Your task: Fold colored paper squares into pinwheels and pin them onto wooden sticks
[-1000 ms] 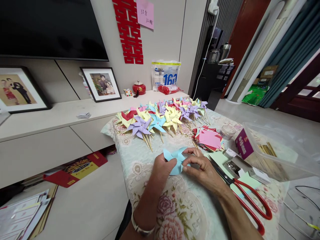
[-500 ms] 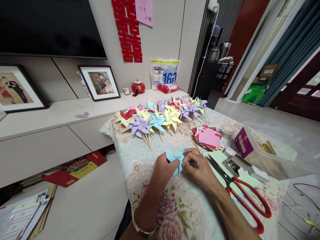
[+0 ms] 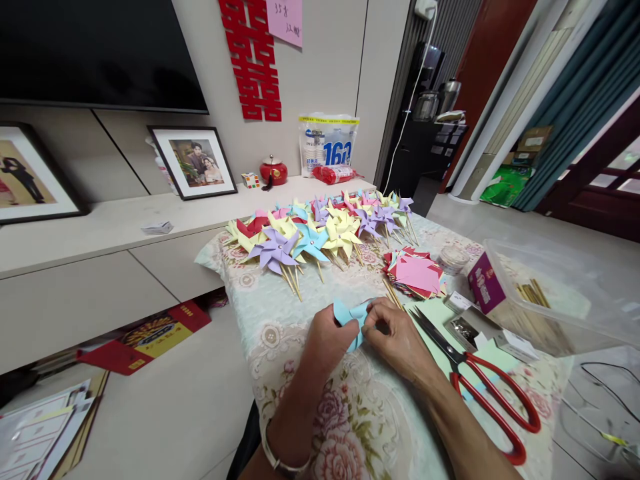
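Home living room. Big flat TV (image 3: 90, 53) on the far left wall, with a long low cabinet (image 3: 100, 233) under it. Framed couple photos (image 3: 193, 162) lean on the cabinet, next to a red lidded pot (image 3: 273, 171) and a puzzle cube (image 3: 250, 180). A red double-happiness cutout (image 3: 253, 63) is stuck on the wall. Near, there is a table with a floral cloth (image 3: 360, 413), with paper pinwheels (image 3: 320, 230) piled at its far end. Far right: a white tower air conditioner (image 3: 500, 107), teal curtains (image 3: 575, 100) and kettles (image 3: 440, 100) on a dark stand.

Bright even daylight; sharp centre, edges warped.
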`<state>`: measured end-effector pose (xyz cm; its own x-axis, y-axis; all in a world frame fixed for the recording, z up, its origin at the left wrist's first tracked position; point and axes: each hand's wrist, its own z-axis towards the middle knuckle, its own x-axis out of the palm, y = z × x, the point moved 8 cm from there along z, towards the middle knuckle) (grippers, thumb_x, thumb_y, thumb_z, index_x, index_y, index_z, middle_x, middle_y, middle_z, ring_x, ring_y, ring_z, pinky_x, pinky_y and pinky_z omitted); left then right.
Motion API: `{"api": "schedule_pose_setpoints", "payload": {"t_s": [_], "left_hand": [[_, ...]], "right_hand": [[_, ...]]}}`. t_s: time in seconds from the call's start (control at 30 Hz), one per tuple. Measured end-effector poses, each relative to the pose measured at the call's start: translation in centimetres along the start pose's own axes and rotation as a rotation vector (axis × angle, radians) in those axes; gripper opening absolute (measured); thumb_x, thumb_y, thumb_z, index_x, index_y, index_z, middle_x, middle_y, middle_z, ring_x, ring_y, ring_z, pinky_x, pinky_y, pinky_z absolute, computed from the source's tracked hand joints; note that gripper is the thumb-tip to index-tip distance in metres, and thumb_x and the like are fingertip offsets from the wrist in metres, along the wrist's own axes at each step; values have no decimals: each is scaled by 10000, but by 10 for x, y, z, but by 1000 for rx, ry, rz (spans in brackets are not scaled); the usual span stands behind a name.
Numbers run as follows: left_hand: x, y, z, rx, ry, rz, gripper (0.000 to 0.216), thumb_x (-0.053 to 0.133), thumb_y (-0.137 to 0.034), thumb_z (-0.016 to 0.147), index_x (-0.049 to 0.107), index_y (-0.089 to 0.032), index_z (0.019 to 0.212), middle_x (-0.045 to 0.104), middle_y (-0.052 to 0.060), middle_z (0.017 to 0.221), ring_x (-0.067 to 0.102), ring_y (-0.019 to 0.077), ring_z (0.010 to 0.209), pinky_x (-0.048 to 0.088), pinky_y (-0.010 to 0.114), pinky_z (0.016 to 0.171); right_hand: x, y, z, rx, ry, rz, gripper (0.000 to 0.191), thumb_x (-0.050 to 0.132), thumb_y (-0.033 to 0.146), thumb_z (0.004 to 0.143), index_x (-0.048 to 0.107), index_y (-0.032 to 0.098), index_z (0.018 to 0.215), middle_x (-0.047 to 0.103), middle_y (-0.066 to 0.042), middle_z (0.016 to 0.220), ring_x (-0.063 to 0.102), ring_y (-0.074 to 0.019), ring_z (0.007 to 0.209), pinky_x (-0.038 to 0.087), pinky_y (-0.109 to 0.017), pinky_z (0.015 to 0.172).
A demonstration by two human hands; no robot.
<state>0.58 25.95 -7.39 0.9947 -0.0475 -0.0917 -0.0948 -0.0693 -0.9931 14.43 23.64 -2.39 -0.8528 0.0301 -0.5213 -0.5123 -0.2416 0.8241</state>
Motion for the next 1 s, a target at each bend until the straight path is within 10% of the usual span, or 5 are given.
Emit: {"api": "schedule_pose_setpoints", "payload": {"t_s": [0.77,1.0], "left_hand": [[2,-2,-3,13,-5,82,100,636,-214,617,547,-187,580,411,-69,518,335,101,519,267,222,453],[5,-2,-7,-127,47,-360,187,685,-314,655,652,-148,733,602,-12,584,506,139,535,419,253,525]], "right_hand": [[2,0,-1,-3,36,-32,110,550,130,707,563,208,632,594,-30,772,579,-205,788,419,-323,725],[-34,-10,-3,58,-142,186,162,670,367,826,695,207,819,648,-101,1161,589,-270,1103,449,-367,870]]}}
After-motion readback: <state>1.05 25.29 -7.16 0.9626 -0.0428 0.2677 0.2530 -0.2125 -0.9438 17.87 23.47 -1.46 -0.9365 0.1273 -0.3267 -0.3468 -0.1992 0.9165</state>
